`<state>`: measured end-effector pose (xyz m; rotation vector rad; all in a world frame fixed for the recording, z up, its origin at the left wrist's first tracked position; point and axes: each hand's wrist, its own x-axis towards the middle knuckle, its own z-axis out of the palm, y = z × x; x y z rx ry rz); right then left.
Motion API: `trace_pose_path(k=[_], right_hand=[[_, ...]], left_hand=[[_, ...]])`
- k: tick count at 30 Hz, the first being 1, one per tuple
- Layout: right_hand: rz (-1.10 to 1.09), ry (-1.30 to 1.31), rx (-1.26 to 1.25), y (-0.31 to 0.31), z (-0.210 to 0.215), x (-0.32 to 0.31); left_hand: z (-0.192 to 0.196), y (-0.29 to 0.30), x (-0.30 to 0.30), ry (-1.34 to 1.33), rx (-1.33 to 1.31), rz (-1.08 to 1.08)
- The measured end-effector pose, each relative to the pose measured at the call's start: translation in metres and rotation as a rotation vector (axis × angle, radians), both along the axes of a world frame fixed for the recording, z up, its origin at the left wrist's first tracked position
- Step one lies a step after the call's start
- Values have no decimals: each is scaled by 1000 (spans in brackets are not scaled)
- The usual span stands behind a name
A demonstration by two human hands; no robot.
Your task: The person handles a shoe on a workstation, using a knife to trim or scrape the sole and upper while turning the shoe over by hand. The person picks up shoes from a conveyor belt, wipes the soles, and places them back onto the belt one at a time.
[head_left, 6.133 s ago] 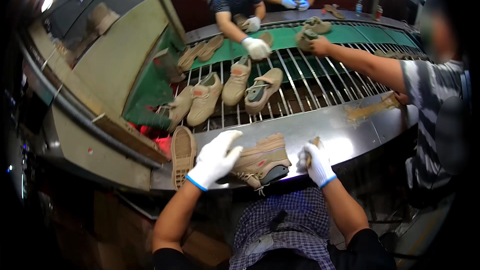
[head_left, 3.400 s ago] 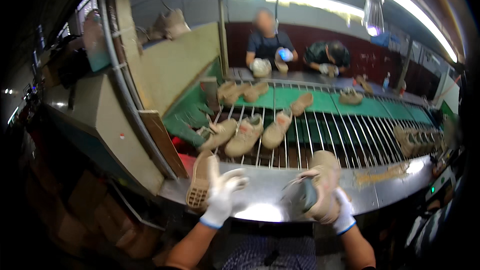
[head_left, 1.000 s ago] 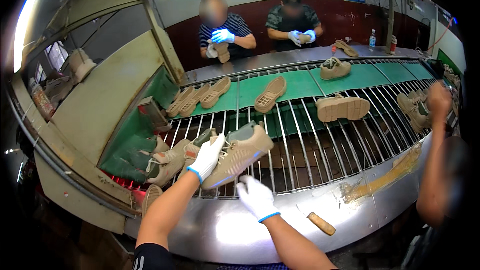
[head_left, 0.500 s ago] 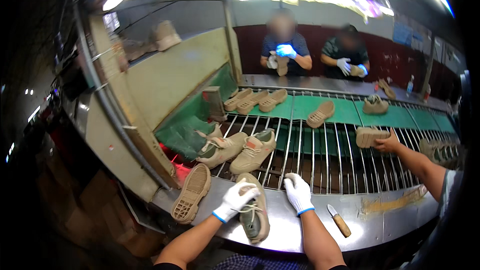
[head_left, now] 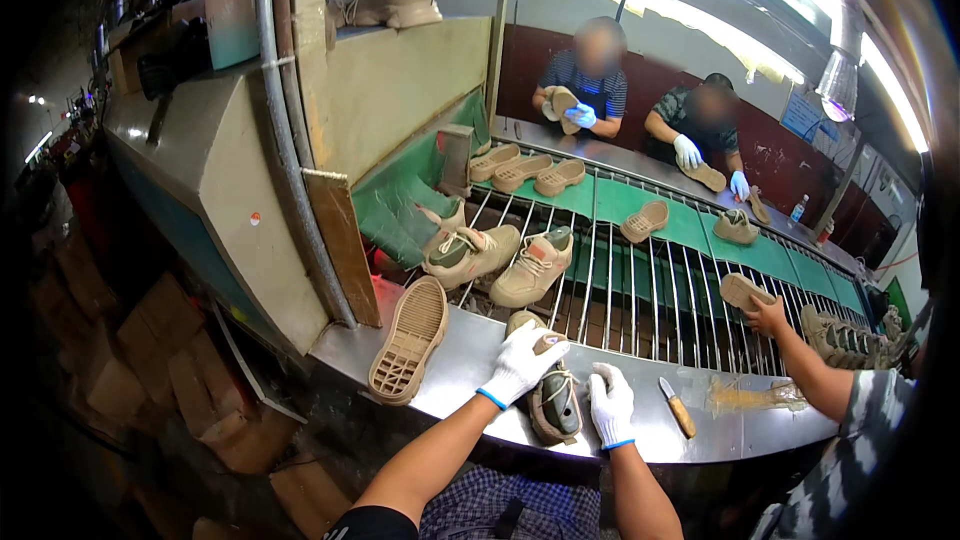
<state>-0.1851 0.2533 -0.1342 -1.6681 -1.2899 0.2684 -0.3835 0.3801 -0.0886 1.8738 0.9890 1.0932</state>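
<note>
A tan lace-up shoe (head_left: 558,408) with a dark green lining stands on the metal bench in front of me, its toe pointing away. My left hand (head_left: 524,364), in a white glove with a blue cuff, is closed over the front of this shoe and hides much of its upper. Just right of the shoe is my right hand (head_left: 611,406), gloved the same way, holding nothing, its fingers loosely curved and apart. A loose tan sole (head_left: 408,340) lies to the left, its tread facing up. Right of my right hand rests a knife (head_left: 678,408) with a wooden handle.
Beyond the metal bench edge (head_left: 460,370) runs a rack of metal rods (head_left: 640,290) bearing two tan shoes (head_left: 533,267). Several soles (head_left: 520,172) lie on a green belt (head_left: 690,225). A co-worker's hand (head_left: 768,315) holds a sole at right. Two people work across.
My view has swung left. My left hand remains on the shoe, now reaching across its front, and my right hand has come closer to the shoe. The co-worker at right still holds a sole.
</note>
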Motion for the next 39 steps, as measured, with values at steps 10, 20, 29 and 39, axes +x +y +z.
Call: trace_pose_path(k=[10, 20, 29, 39], right_hand=[[-31, -93, -24, 1, 12, -9], [-28, -90, -91, -13, 21, -27], [-78, 759, -291, -196, -34, -89], [644, 1928, 71, -235, -62, -32]], left_hand=[[-11, 0, -2, -36, 106, -4], [3, -7, -5, -26, -21, 11], [-17, -109, -14, -110, 102, -330], [51, -46, 4, 111, 486, -464]])
